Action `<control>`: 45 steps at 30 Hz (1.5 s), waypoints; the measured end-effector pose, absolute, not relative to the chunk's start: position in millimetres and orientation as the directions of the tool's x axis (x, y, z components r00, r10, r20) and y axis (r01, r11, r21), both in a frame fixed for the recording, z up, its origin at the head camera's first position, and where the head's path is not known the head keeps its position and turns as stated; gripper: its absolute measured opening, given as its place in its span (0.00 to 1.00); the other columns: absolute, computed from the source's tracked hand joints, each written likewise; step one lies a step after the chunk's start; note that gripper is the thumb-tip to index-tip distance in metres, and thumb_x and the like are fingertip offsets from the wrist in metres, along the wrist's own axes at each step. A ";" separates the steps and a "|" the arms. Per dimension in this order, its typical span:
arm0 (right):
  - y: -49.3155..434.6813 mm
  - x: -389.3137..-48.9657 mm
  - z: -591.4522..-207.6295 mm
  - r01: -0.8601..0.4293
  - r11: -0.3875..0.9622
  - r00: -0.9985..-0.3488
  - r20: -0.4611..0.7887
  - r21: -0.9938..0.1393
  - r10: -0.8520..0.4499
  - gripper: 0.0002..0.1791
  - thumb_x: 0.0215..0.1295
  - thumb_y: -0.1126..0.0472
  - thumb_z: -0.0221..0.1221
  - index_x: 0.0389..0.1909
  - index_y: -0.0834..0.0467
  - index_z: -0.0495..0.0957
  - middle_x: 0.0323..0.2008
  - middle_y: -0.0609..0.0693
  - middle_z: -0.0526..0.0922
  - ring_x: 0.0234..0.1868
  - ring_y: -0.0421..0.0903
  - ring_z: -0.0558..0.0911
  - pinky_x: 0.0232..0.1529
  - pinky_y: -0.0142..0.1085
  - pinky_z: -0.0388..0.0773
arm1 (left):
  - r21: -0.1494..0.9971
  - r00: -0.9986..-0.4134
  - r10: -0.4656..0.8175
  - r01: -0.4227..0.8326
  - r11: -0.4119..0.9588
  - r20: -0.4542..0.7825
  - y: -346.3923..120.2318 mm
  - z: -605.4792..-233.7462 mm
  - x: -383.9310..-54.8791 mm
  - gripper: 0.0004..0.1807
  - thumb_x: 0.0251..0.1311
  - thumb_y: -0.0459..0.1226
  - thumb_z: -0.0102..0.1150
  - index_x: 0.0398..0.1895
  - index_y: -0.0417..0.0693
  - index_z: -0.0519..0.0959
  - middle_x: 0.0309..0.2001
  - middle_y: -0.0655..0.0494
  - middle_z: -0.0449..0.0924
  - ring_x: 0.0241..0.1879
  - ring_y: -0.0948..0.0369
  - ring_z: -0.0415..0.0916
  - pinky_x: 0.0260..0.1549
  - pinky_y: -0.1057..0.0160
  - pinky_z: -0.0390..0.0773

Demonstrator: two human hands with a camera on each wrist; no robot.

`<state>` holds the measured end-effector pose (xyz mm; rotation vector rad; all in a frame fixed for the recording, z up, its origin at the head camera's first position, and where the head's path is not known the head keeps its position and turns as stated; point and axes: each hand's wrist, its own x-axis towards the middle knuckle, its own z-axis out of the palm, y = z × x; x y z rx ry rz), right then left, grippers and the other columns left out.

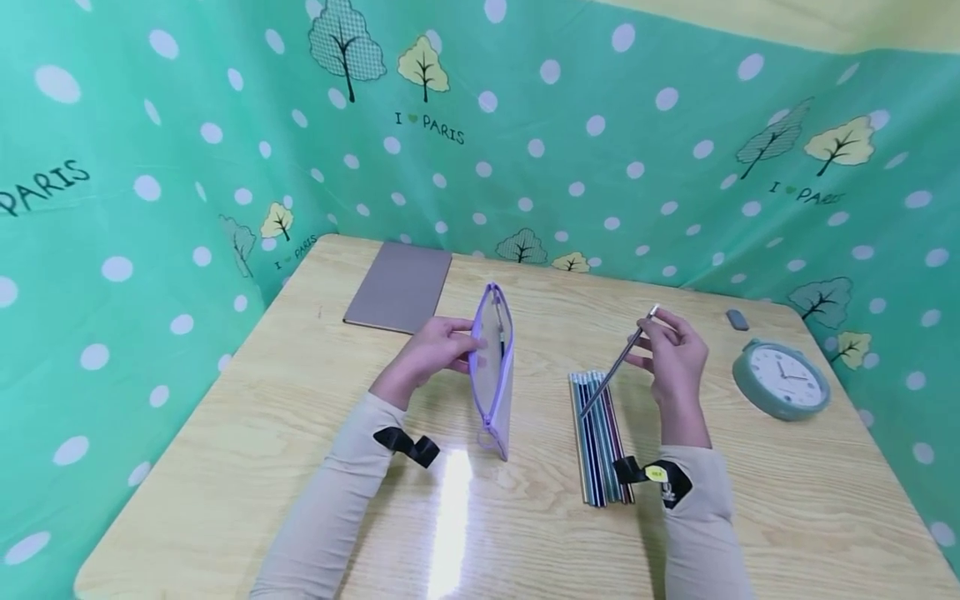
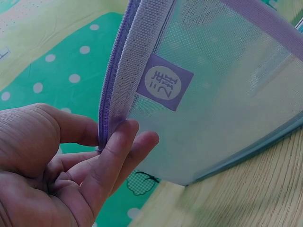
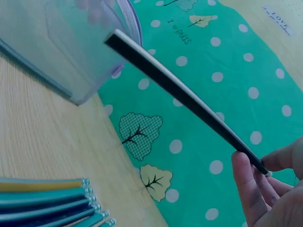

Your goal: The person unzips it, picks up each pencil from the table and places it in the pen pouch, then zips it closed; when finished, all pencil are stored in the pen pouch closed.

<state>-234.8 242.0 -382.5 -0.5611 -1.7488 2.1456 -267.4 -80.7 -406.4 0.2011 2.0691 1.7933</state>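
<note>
Pinching the pouch (image 1: 492,367) by its rim, my left hand (image 1: 435,348) apparently steadies its gaping mouth; my right hand (image 1: 678,354) pinches one pencil (image 1: 618,360) near its end. Between both, the bench (image 1: 285,392) carries a pencil row (image 1: 596,454).

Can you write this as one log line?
left hand: pinches unzipped pouch | right hand: pinches pencil, outside pouch | other pencils: lying on table
</note>
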 end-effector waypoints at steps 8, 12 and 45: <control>232.1 -232.8 -372.9 -0.080 -0.331 -0.864 -0.100 -0.940 0.493 0.12 0.72 0.69 0.61 0.52 0.56 0.75 0.37 0.49 0.85 0.30 0.41 0.87 0.25 0.32 0.89 | 0.977 -0.914 0.363 -0.124 0.173 -0.180 -79.5 -403.0 -269.3 0.23 0.70 0.31 0.58 0.66 0.29 0.74 0.44 0.36 0.88 0.32 0.63 0.84 0.36 0.64 0.91; 225.3 -229.8 -368.7 -0.112 -0.368 -0.869 -0.090 -0.923 0.487 0.15 0.71 0.71 0.61 0.54 0.57 0.73 0.37 0.49 0.85 0.33 0.43 0.87 0.26 0.32 0.90 | 0.978 -0.913 0.366 -0.130 0.165 -0.183 -79.5 -403.9 -269.3 0.24 0.70 0.30 0.58 0.66 0.28 0.74 0.46 0.35 0.87 0.31 0.63 0.85 0.36 0.64 0.91; 149.3 -203.5 -366.8 -0.471 -0.294 -0.851 0.340 -0.832 0.401 0.21 0.69 0.81 0.56 0.60 0.66 0.71 0.39 0.55 0.84 0.35 0.46 0.89 0.31 0.36 0.91 | 0.977 -0.912 0.363 -0.145 0.154 -0.193 -76.4 -403.8 -266.6 0.25 0.70 0.30 0.59 0.68 0.28 0.71 0.47 0.34 0.87 0.32 0.62 0.85 0.38 0.62 0.91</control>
